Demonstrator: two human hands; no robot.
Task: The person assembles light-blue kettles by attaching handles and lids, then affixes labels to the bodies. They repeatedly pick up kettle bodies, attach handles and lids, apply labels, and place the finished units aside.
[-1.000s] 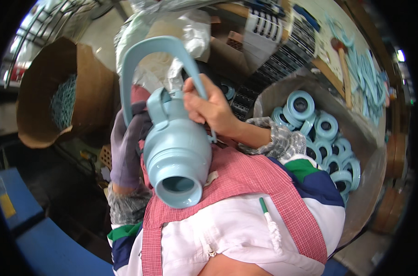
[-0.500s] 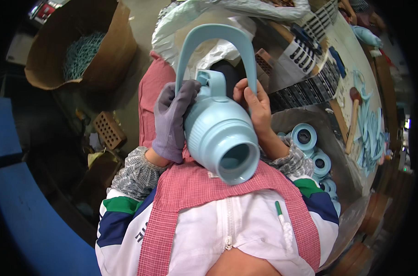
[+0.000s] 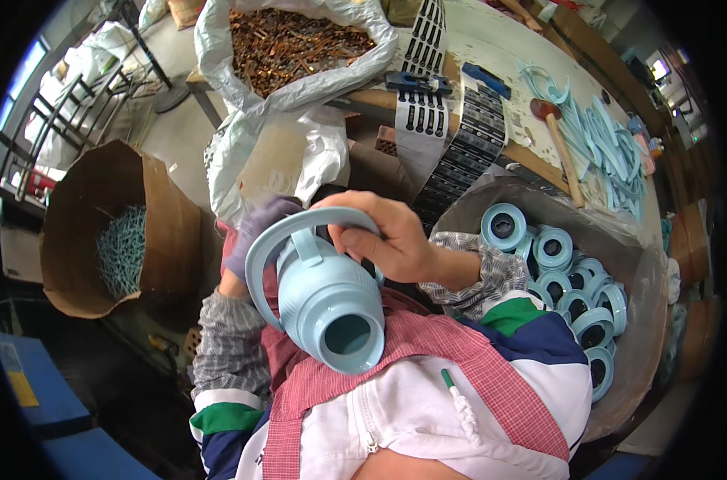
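A light blue plastic jug body (image 3: 331, 300) is held at my lap, its round open mouth facing toward me. A wide curved carrying handle (image 3: 261, 260) in the same blue arches over its left side. My right hand (image 3: 391, 240), bare, is closed over one end of this handle, fingers curled above the jug. Against the jug's far left side, my left hand (image 3: 255, 228) in a grey-purple glove grips it; most of its fingers are hidden behind the handle and jug.
At right, a large lined bin (image 3: 635, 296) holds several blue ring-shaped parts (image 3: 551, 248). A workbench (image 3: 459, 40) carries a mallet (image 3: 559, 148), blue strips (image 3: 611, 148) and label sheets (image 3: 467, 132). Beyond me stands a white sack (image 3: 211, 48) of coppery pieces; a brown drum (image 3: 167, 232) stands left.
The handle has swung from arching beyond the jug to its left side. My right hand has shifted up and across the jug's top. The view has turned, showing more bench and bin.
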